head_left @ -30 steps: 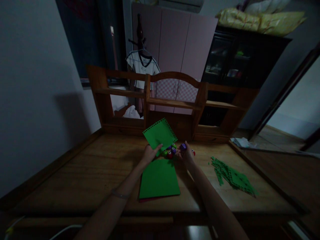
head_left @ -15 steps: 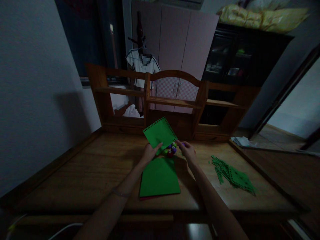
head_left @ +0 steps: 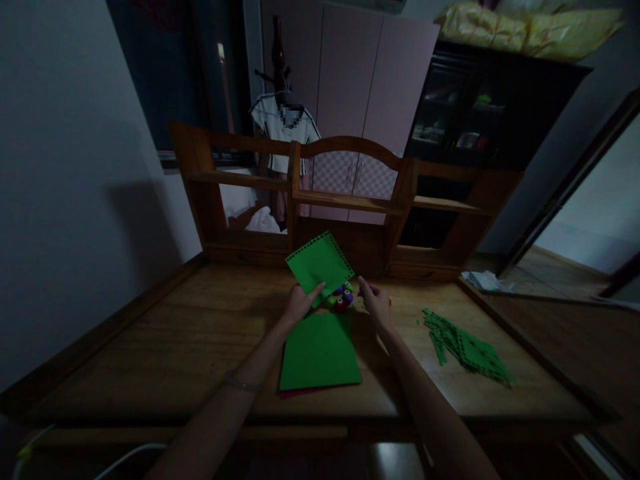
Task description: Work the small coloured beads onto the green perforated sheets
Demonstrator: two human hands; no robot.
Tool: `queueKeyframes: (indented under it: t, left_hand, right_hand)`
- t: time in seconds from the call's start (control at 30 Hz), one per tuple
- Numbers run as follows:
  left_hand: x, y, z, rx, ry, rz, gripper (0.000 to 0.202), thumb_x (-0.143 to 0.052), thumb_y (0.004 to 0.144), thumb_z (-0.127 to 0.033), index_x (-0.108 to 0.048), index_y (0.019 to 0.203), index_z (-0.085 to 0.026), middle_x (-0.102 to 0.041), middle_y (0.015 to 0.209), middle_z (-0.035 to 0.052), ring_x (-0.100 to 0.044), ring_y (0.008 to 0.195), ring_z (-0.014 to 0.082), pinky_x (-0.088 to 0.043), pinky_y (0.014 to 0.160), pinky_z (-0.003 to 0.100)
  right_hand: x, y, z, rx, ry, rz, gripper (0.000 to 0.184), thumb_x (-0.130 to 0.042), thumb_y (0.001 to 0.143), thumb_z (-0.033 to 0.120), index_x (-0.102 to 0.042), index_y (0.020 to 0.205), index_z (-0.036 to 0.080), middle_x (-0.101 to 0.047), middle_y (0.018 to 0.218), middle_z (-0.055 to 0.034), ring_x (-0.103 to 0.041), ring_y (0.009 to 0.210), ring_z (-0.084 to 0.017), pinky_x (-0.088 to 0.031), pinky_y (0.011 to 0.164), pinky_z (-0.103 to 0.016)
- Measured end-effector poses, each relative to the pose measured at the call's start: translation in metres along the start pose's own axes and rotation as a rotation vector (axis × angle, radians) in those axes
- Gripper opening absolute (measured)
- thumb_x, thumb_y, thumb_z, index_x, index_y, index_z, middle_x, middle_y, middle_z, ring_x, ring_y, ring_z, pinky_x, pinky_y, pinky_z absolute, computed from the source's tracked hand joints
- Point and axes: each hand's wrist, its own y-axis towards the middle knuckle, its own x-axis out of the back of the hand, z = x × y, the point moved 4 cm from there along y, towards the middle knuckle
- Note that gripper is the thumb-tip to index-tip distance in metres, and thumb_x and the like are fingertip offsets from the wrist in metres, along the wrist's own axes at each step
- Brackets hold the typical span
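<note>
My left hand (head_left: pixel 299 303) pinches a green sheet (head_left: pixel 321 265) at its lower corner, thumb on top. The sheet is held tilted above the table, with a row of small dark holes along two of its edges. Just right of it, my right hand (head_left: pixel 376 305) is closed, fingertips near the sheet's right corner but apart from it. A bit of purple shows at its fingers and a bit of red at its far side; what it holds is mostly hidden. Between the hands lie several small round red, purple and green pieces (head_left: pixel 341 303) with eye-like spots. Below is a stack of green sheets (head_left: pixel 320 353).
Cut green strips and holed pieces (head_left: pixel 467 347) lie in a pile on the right of the wooden table (head_left: pixel 165 340). A low wooden shelf unit (head_left: pixel 345 200) stands along the table's back edge. A raised wooden rim (head_left: pixel 520 343) borders the right side.
My right hand's fingertips have drawn slightly away from the green sheet's corner, leaving a small gap. My left hand and its sheet have hardly moved.
</note>
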Motion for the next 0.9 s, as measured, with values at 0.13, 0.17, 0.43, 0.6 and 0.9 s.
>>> queueKeyframes:
  t: [0.13,0.17,0.43,0.6,0.9]
  left_hand:
    - [0.0,0.0,0.001,-0.007,-0.014,0.001,0.032,-0.072,0.068,-0.034,-0.068,0.09,-0.012,-0.07,0.096,0.0111,-0.065,0.093,0.0247,-0.049,0.087,0.035]
    - [0.0,0.0,0.001,-0.009,-0.017,-0.001,0.032,-0.072,0.068,-0.034,-0.068,0.089,-0.012,-0.07,0.096,0.0111,-0.065,0.092,0.0249,-0.049,0.087,0.035]
    - [0.0,0.0,0.0,-0.015,0.014,0.008,0.032,-0.071,0.068,-0.036,-0.069,0.088,-0.011,-0.071,0.09,0.0105,-0.066,0.089,0.0245,-0.05,0.084,0.035]
    - [0.0,0.004,0.008,-0.024,0.049,0.003,0.036,-0.068,0.069,-0.041,-0.068,0.089,-0.011,-0.07,0.093,0.0112,-0.066,0.088,0.0238,-0.05,0.082,0.034]
    - [-0.001,0.003,0.005,-0.045,0.035,0.003,0.036,-0.068,0.07,-0.038,-0.067,0.092,-0.01,-0.069,0.098,0.0123,-0.065,0.09,0.0245,-0.05,0.084,0.035]
  right_hand:
    - [-0.001,0.001,-0.002,0.04,0.043,-0.026,0.049,-0.053,0.071,0.063,-0.063,0.068,0.015,-0.058,0.058,-0.0011,-0.05,0.054,-0.014,-0.033,0.05,-0.022]
    - [-0.001,0.001,-0.003,0.045,0.064,-0.028,0.047,-0.055,0.071,0.062,-0.063,0.07,0.016,-0.059,0.061,-0.0012,-0.051,0.055,-0.014,-0.035,0.051,-0.022]
    - [-0.003,0.001,-0.008,0.043,0.115,-0.016,0.038,-0.061,0.071,0.052,-0.061,0.088,0.019,-0.065,0.073,-0.0029,-0.059,0.066,-0.017,-0.042,0.057,-0.024]
    - [-0.005,0.001,-0.013,0.044,0.083,-0.009,0.038,-0.062,0.07,0.048,-0.06,0.094,0.018,-0.067,0.082,-0.0045,-0.061,0.075,-0.018,-0.044,0.061,-0.025]
    - [-0.007,0.001,-0.014,0.065,0.073,0.013,0.031,-0.061,0.072,0.045,-0.063,0.084,0.016,-0.068,0.079,-0.0056,-0.061,0.073,-0.019,-0.045,0.062,-0.026]
